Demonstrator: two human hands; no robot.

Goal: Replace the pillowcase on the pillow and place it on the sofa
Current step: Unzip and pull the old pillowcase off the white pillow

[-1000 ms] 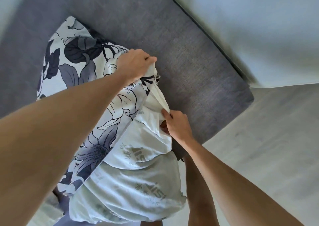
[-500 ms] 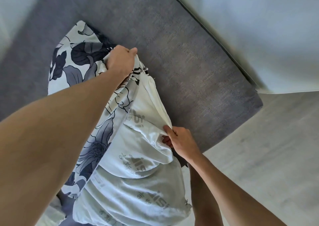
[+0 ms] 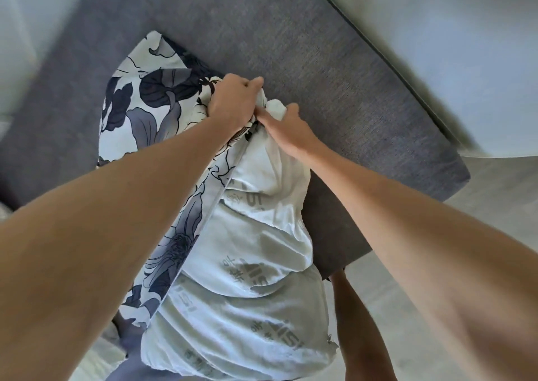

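Observation:
A white pillow [image 3: 256,264] with grey printed lettering stands on end against the grey sofa [image 3: 320,60]. A floral pillowcase [image 3: 151,109], white with dark blue flowers, covers its left side, and its open edge runs down the middle. My left hand [image 3: 233,101] grips the bunched edge of the pillowcase at the pillow's top corner. My right hand [image 3: 285,130] sits right beside it and pinches the white top corner of the pillow between thumb and fingers. Both fingertips are partly buried in the fabric.
The sofa seat stretches behind and to the right of the pillow. Pale floor [image 3: 480,220] lies past the sofa's right end, with a white wall [image 3: 436,16] behind it. My leg [image 3: 358,322] shows below the pillow.
My right hand has moved up from the pillow's mid edge to its top corner, beside my left hand. My left hand keeps hold of the pillowcase edge.

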